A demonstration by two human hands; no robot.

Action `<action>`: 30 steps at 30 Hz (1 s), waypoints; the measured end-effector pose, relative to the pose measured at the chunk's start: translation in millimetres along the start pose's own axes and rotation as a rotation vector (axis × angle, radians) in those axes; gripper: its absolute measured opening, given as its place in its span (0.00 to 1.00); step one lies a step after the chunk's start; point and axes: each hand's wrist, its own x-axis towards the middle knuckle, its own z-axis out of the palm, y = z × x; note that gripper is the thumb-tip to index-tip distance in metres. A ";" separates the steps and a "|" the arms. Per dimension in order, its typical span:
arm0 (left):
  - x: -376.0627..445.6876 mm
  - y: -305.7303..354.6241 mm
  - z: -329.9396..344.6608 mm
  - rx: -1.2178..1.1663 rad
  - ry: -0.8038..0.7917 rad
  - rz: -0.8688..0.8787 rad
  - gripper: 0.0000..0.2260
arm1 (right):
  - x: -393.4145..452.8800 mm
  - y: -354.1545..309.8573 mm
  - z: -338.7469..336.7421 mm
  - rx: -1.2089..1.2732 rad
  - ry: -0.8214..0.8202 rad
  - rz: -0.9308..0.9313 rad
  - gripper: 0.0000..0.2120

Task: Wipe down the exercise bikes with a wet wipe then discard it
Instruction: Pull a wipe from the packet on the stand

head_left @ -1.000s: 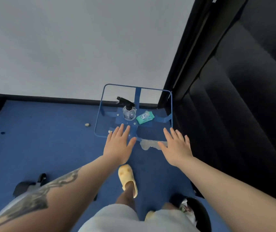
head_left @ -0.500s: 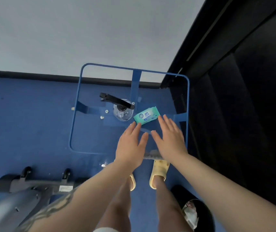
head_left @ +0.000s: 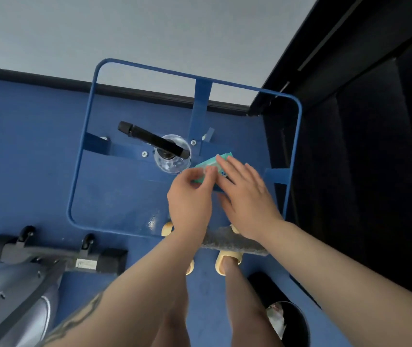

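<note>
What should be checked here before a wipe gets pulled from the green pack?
1. Wipe pack within reach on the glass table: ok.
2. Left hand pinching the pack's near edge: ok.
3. Right hand flat on the pack, steadying it: ok.
4. Pack flap open: cannot tell, hands cover it.
5. Spray bottle upright, just beside the pack: ok.
6. Bin by the feet for discarding: ok.

Head cam, steep downward (near overhead), close over hands [head_left: 217,194]
</note>
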 end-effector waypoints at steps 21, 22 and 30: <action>4.8 -22.3 5.3 0.144 0.003 0.171 0.09 | 41.3 10.7 9.8 0.069 0.215 0.162 0.04; 4.9 -22.9 4.7 0.160 -0.007 0.193 0.09 | 42.2 10.8 10.4 0.053 0.204 0.158 0.04; 10.6 -28.7 3.7 0.262 -0.057 0.304 0.14 | 47.3 7.2 11.7 -0.156 0.056 0.106 0.09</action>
